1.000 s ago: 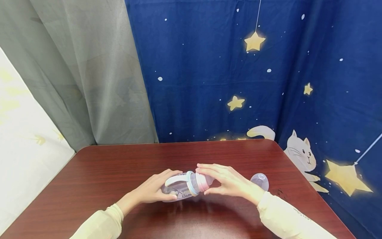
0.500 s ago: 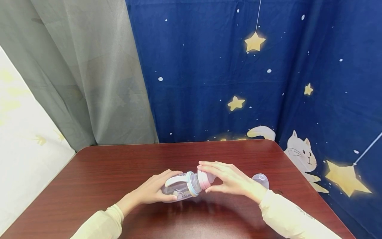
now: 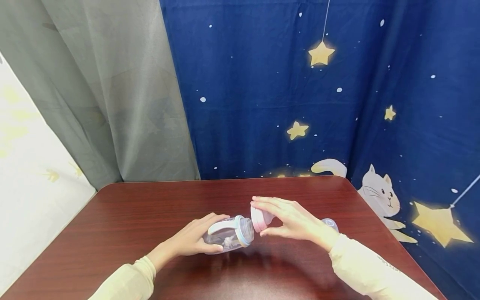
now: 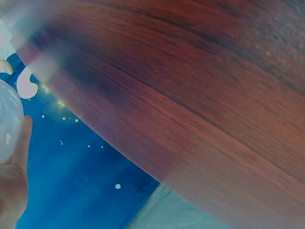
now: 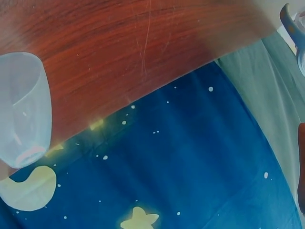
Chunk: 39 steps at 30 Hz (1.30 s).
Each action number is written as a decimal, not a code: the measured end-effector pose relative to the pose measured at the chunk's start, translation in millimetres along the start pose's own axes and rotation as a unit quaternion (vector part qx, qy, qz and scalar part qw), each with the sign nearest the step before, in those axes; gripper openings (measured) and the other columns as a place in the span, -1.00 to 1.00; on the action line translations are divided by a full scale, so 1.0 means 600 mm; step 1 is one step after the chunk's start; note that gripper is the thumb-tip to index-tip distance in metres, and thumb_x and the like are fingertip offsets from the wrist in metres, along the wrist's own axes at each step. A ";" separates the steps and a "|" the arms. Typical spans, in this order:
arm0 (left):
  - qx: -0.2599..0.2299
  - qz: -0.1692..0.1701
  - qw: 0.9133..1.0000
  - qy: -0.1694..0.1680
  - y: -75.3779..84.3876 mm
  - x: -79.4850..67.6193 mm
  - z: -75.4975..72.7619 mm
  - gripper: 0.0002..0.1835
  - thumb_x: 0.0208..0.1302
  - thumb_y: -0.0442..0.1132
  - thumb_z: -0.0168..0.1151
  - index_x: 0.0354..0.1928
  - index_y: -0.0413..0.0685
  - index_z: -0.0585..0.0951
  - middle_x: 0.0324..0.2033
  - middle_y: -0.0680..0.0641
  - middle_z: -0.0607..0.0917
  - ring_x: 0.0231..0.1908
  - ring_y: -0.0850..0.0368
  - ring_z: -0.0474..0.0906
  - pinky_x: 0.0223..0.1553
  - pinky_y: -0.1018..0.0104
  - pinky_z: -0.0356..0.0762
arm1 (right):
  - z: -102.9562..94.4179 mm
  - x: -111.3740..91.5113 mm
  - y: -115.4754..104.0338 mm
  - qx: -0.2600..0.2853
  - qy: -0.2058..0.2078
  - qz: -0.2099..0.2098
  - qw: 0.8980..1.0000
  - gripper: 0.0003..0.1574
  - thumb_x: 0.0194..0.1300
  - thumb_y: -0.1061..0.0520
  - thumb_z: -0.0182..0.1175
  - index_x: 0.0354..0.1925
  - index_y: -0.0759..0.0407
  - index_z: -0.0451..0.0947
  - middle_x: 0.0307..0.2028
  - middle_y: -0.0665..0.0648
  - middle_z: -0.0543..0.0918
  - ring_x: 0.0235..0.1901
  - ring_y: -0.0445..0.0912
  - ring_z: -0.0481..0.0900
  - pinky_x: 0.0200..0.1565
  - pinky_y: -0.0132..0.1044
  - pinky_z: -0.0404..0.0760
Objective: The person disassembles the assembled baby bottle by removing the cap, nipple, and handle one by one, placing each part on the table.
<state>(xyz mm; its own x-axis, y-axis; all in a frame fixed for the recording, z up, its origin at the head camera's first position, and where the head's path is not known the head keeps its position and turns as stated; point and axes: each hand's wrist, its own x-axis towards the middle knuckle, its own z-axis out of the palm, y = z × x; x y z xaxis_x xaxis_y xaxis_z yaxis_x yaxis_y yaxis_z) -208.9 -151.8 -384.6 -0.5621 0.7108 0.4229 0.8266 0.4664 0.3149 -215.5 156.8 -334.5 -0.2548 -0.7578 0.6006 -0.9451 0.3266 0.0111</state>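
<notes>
A clear baby bottle (image 3: 221, 241) with a white handle and a light-blue ring lies tilted over the table, its threaded neck toward the right. My left hand (image 3: 193, 236) grips its body, thumb in front and fingers over the back. My right hand (image 3: 290, 218) holds a pink bottle top (image 3: 258, 218) between thumb and fingers, just off the bottle's neck. Inside the bottle, a pale part shows through the wall. At the left wrist view's edge are the bottle's rounded end (image 4: 8, 121) and part of my left hand (image 4: 12, 191).
A clear domed cap (image 3: 330, 224) stands on the table behind my right wrist, partly hidden; the right wrist view shows this cap (image 5: 24, 112) larger. The dark red wooden table (image 3: 157, 204) ends at a blue star-print curtain (image 3: 255, 104) and a grey curtain (image 3: 138, 125).
My right hand has moved up and right, drawing the pink top away from the bottle's neck, whose threads now show. The left hand and bottle have stayed nearly still.
</notes>
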 end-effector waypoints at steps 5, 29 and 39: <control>0.002 -0.005 1.000 -0.002 0.001 0.001 -0.001 -0.26 0.01 0.14 0.29 0.20 -0.02 0.34 -0.15 0.18 0.45 -0.33 0.32 0.44 -0.38 0.39 0.41 | -0.009 0.005 0.001 0.001 0.007 0.001 1.000 -0.15 0.00 -0.18 0.33 0.20 0.12 0.35 0.18 0.07 0.39 0.15 -0.10 0.35 0.03 -0.25 0.39; -0.004 -0.016 1.000 -0.006 0.003 0.002 -0.002 -0.25 -0.03 0.06 0.35 0.22 0.03 0.33 -0.16 0.19 0.45 -0.33 0.33 0.44 -0.38 0.39 0.42 | -0.047 0.023 0.007 -0.016 0.031 0.011 0.999 -0.11 -0.04 -0.16 0.36 0.20 0.19 0.35 0.15 0.09 0.43 0.13 -0.09 0.37 0.04 -0.22 0.38; -0.008 -0.015 1.000 -0.007 0.003 0.001 0.002 -0.26 -0.02 0.08 0.34 0.22 0.06 0.33 -0.16 0.20 0.44 -0.32 0.33 0.44 -0.38 0.39 0.42 | -0.063 0.028 0.008 -0.024 0.035 0.023 0.999 -0.10 -0.03 -0.18 0.35 0.21 0.17 0.35 0.14 0.10 0.44 0.11 -0.08 0.40 0.05 -0.23 0.36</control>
<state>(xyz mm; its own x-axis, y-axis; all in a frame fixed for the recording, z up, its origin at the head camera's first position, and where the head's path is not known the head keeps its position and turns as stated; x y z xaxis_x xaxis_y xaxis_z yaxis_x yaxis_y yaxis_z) -207.5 -150.1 -384.8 -0.5861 0.7037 0.4017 0.8089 0.4792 0.3407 -216.6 167.0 -294.0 -0.2808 -0.7002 0.6564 -0.9214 0.3881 0.0198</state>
